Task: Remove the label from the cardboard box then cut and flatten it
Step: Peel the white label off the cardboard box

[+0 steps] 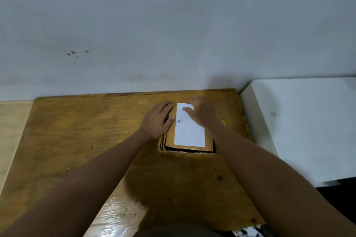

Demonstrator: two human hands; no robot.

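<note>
Box sits on the wooden desk toward its far right part, near the wall, w/ a white label covering most of its top. Left hand lies flat on the box's left side, fingers spread apart, prob. to pin it so it won't slide. Right hand rests at the label's far end, thumb on the paper; fingers curl past the far edge, so can't tell if they pinch anything. Looks like hunting for a corner to peel. Label still fully stuck, smooth, rectangular, faint print. Cardboard matte brown, near edge shows a dark gap. Desk glossy, grainy. Small yellow thing just right of the wrist.
</note>
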